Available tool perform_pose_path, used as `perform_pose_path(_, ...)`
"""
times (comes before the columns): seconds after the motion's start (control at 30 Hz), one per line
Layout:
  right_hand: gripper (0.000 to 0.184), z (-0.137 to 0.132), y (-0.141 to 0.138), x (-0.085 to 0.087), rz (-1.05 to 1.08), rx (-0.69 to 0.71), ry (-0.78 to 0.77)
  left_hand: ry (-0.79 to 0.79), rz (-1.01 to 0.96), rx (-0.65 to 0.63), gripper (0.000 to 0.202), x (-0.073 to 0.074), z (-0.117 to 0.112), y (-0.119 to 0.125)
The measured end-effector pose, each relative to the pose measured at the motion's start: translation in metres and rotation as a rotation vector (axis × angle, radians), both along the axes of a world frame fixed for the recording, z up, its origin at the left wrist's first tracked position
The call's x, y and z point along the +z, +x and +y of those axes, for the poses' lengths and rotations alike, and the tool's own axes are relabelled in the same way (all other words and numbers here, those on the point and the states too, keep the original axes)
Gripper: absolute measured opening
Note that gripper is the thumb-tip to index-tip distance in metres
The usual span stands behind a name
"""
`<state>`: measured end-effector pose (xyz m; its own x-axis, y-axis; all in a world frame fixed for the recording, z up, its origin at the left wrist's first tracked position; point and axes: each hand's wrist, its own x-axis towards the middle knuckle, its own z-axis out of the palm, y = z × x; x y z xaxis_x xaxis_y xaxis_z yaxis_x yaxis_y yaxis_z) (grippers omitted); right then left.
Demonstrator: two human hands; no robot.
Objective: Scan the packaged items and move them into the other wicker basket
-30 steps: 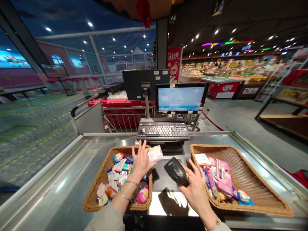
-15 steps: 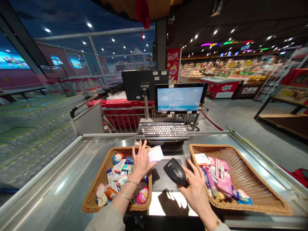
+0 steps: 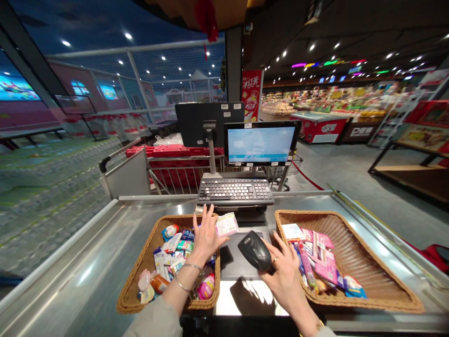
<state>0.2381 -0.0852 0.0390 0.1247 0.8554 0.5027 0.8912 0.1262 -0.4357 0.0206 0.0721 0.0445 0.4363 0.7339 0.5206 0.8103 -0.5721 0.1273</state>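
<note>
The left hand (image 3: 206,236) holds a small packet (image 3: 227,224) by its left end, with the thumb low and the first finger up beside it. Just how they pinch it is partly hidden. The other fingers are spread and point up. The packet is white and pink, with a bar code on the side we see. It is up above the gap between the two baskets, near the top corner of the left one.

The right hand (image 3: 282,269) holds a black scanner (image 3: 255,250). The fingers bend around its back end, and some of them are hidden. The scanner's front points up and left, toward the packet, but the two do not touch. There is a ring (image 3: 275,260) on this hand.

Under the left hand and arm is the left basket (image 3: 218,281). It has lots of little things in it, with a pink egg (image 3: 206,286) close to its right side. The right basket (image 3: 372,262) has pink packs (image 3: 326,264), a white card (image 3: 293,231) and a blue bag (image 3: 354,286), mostly on its left side.

Both baskets sit on a shiny metal surface (image 3: 101,267). Past them are a black keyboard (image 3: 235,191) and a lit screen (image 3: 260,142).
</note>
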Motion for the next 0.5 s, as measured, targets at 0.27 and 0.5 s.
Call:
perform_pose_path(0.27,0.025,-0.003,0.01,-0.002,0.063,-0.125,-0.01,0.012,0.003,-0.036,0.064,0.004,0.002,0.012)
perform_pose_path(0.5,0.027,-0.01,0.032,-0.011,0.08,-0.249,0.054,0.017,0.013,-0.085,0.068,0.006,0.004,0.032)
